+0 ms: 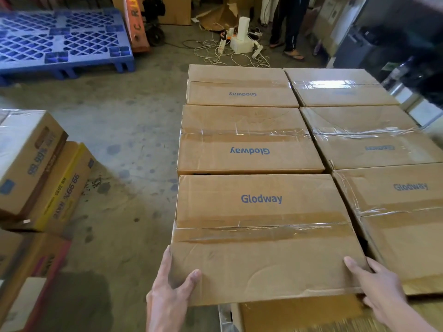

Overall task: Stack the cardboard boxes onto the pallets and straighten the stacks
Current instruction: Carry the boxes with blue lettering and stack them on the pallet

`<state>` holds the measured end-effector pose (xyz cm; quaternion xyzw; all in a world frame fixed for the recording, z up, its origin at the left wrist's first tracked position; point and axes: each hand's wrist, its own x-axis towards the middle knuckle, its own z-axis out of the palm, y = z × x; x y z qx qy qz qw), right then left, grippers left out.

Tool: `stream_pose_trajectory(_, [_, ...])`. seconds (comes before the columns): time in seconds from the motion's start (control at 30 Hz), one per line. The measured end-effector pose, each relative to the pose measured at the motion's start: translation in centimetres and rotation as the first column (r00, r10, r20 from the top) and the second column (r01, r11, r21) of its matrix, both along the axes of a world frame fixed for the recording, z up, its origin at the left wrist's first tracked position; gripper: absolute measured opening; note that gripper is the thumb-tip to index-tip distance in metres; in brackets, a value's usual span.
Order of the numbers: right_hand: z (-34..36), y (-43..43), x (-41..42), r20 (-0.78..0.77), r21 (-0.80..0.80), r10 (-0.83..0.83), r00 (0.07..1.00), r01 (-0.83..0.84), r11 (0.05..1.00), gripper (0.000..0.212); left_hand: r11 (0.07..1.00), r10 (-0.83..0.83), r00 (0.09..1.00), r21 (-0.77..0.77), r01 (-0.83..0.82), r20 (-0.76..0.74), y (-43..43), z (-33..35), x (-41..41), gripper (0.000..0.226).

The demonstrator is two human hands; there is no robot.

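Grip on the nearest cardboard box (263,236)
Its near corners are clasped by the left hand (172,291) and the right hand (381,293), thumbs pressed on top, fingers down the sides; beyond the grip two more boxes (247,140) lie in line, with another row (374,137) just right of them.

— What's stacked there?
— Six brown, taped cardboard boxes (244,140) printed "Glodway", flat in two columns of three.
— The nearest box (263,248)?
— Front left, print upright, with a dark gap at its right side.
— The pallet (60,39)?
— Blue plastic, flat on the floor, far left.
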<state>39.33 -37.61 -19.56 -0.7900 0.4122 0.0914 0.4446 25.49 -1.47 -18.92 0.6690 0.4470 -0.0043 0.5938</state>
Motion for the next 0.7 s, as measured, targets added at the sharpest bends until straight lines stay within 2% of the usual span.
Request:
stream_pose_trajectory(0.13, [0.1,-0.2,0.1,0.001,-0.011,0.033,0.999,-0.033,0.999,0.078,0.999,-0.03,0.999,0.037,0.031,-0.023,0.1,-0.3,0.2,0.09])
stream_pose_trajectory(0.37, [0.0,0.8,0.8,0.073,-0.073,0.096,0.993,-0.09,0.993,0.073,0.995,-0.062,0.997,0.073,0.065,-0.035,0.4,-0.9,1.2,0.089])
stream_pose_trajectory(0.7, [-0.6,0.5,0.5,0.052,-0.126,0.11,0.993,-0.103,0.987,0.074,0.992,-0.081,0.992,0.089,0.09,-0.097,0.0,-1.0,1.3,0.09])
